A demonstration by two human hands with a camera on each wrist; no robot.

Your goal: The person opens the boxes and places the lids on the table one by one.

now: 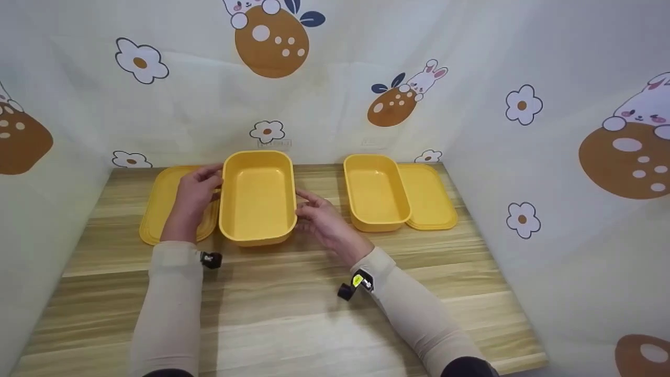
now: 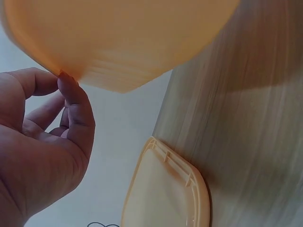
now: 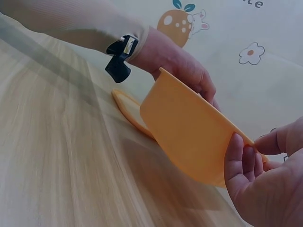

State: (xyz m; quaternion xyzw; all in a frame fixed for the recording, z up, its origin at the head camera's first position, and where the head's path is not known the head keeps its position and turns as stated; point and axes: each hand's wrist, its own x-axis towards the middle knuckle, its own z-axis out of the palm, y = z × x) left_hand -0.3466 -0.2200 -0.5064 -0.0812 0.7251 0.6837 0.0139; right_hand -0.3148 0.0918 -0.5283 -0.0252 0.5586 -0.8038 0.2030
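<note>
Both hands hold a yellow rectangular food container [image 1: 258,201], raised off the wooden table with its hollow side facing the head camera. The left hand [image 1: 194,196] pinches its left rim between thumb and fingers, as the left wrist view also shows at the container's edge [image 2: 113,42]. On the opposite side the right hand [image 1: 330,225] grips the right rim, fingers against the outer wall [image 3: 189,132]. Below and beside the left hand lies a yellow lid [image 1: 162,209], partly covered by that hand and the container. The container's inside holds nothing visible.
A second yellow container [image 1: 378,191] stands at the back right, overlapping another yellow lid [image 1: 430,196] on its right. The wood-grain table [image 1: 282,314] meets a patterned cloth wall [image 1: 324,94] at the back and sides.
</note>
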